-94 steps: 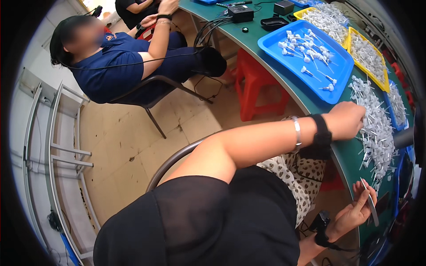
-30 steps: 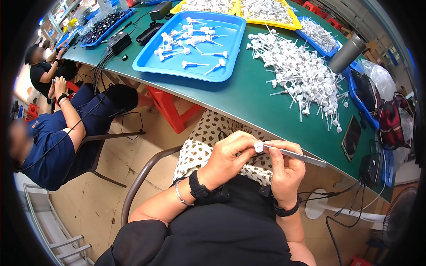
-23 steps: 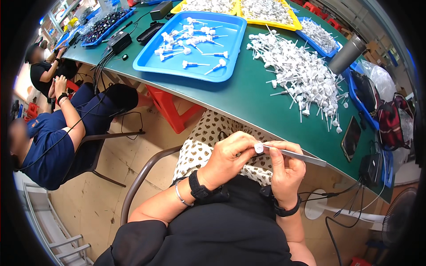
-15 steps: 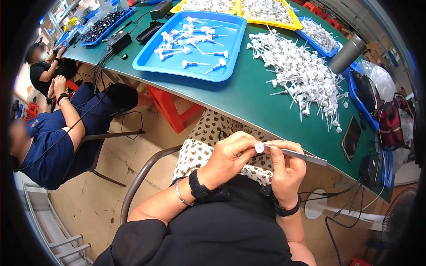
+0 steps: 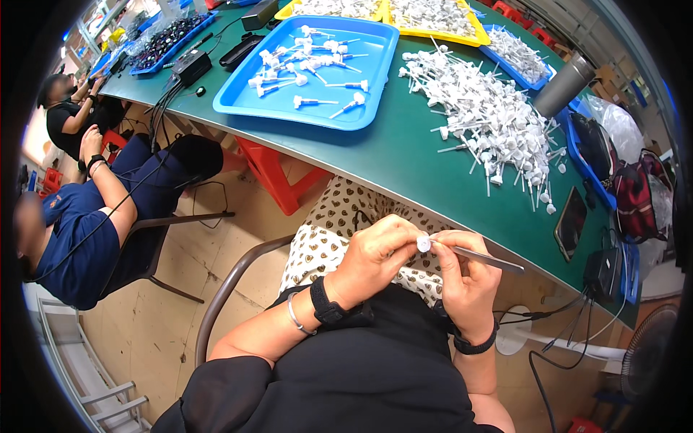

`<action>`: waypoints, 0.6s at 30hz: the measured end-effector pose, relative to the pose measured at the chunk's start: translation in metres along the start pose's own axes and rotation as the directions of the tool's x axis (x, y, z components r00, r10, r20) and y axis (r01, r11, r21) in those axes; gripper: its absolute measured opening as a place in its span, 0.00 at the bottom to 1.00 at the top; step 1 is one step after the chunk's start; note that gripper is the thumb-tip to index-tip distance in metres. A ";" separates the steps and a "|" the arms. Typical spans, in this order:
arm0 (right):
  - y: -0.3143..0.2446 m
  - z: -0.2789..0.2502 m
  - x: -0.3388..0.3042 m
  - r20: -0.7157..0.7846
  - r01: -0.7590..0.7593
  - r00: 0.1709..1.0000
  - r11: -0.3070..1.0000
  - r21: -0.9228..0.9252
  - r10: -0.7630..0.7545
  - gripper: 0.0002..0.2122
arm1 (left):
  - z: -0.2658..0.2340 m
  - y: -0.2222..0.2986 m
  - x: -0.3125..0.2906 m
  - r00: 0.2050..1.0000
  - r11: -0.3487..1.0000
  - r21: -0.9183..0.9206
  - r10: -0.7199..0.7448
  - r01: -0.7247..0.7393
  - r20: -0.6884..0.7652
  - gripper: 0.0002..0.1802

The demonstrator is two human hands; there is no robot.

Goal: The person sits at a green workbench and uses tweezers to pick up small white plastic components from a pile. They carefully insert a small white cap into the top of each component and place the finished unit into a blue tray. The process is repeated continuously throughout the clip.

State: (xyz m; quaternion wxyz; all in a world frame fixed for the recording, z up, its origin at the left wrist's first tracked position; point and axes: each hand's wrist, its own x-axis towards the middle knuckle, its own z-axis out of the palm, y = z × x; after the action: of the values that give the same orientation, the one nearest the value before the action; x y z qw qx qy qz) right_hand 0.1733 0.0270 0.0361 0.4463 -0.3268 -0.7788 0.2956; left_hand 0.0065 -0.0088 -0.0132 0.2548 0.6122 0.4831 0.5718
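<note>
In front of my lap, my left hand (image 5: 382, 252) is closed, pinching a small white plastic part (image 5: 424, 244) with a round head. The rest of that part is hidden by fingers. My right hand (image 5: 468, 274) grips a narrow, flat grey metal blade (image 5: 491, 260), its thumb and forefinger right beside the white head. The blade's free end points out to the right, and its other end is covered by my fingers. Beyond my hands, a blue tray (image 5: 238, 105) bears several white parts with thin stems. To its right lies a large heap of similar white parts (image 5: 494, 115).
The green table (image 5: 289, 137) also bears yellow trays (image 5: 469, 36), a steel flask (image 5: 565, 86), a phone (image 5: 571, 224) and a black box with cables (image 5: 603, 274). A red stool (image 5: 278, 180) stands under the edge. A co-worker in blue (image 5: 83, 231) sits at left.
The blade has tilted, its free end shifting slightly left and down. The white part's round head now faces me a little more. My left hand keeps its pinch.
</note>
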 end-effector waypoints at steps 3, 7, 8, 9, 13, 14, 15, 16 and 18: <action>0.000 0.001 -0.001 -0.020 -0.075 0.997 0.991 0.112 0.078 0.03 | 0.000 -0.001 0.001 1.000 0.998 -0.060 0.009 -0.010 -0.022 0.10; -0.004 0.008 -0.002 -0.083 -0.124 0.981 0.891 0.436 0.177 0.04 | -0.003 -0.002 0.004 1.000 0.997 -0.082 0.004 -0.005 -0.022 0.10; -0.002 0.007 -0.004 -0.052 -0.135 0.984 0.906 0.400 0.170 0.05 | -0.003 -0.003 0.004 1.000 0.996 -0.092 0.004 -0.006 -0.023 0.10; -0.001 0.008 -0.003 -0.059 -0.126 0.985 0.912 0.390 0.161 0.05 | -0.003 -0.004 0.003 1.000 0.995 -0.101 0.005 -0.007 -0.024 0.10; 0.002 0.011 -0.005 -0.070 -0.090 0.991 0.950 0.299 0.116 0.05 | -0.004 -0.003 0.002 1.000 0.997 -0.073 -0.011 0.010 -0.021 0.11; 0.003 0.011 -0.005 -0.067 -0.078 0.993 0.961 0.265 0.099 0.04 | -0.005 -0.002 0.001 1.000 0.997 -0.072 -0.016 0.014 -0.019 0.11; 0.002 0.010 -0.005 -0.068 -0.084 0.992 0.961 0.262 0.106 0.04 | -0.005 -0.002 0.001 1.000 0.997 -0.072 -0.020 0.018 -0.018 0.12; 0.001 0.010 -0.005 -0.070 -0.091 0.991 0.961 0.261 0.113 0.04 | -0.005 -0.003 0.001 1.000 0.997 -0.073 -0.019 0.018 -0.016 0.12; 0.000 0.010 -0.005 -0.069 -0.096 0.991 0.961 0.260 0.117 0.04 | -0.004 -0.004 0.000 1.000 0.997 -0.076 -0.017 0.016 -0.012 0.12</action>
State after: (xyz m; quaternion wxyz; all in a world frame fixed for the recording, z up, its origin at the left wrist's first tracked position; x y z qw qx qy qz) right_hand 0.1659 0.0215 0.0290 0.5005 -0.3199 -0.6960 0.4035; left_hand 0.0013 -0.0080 -0.0160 0.2795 0.5944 0.4677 0.5915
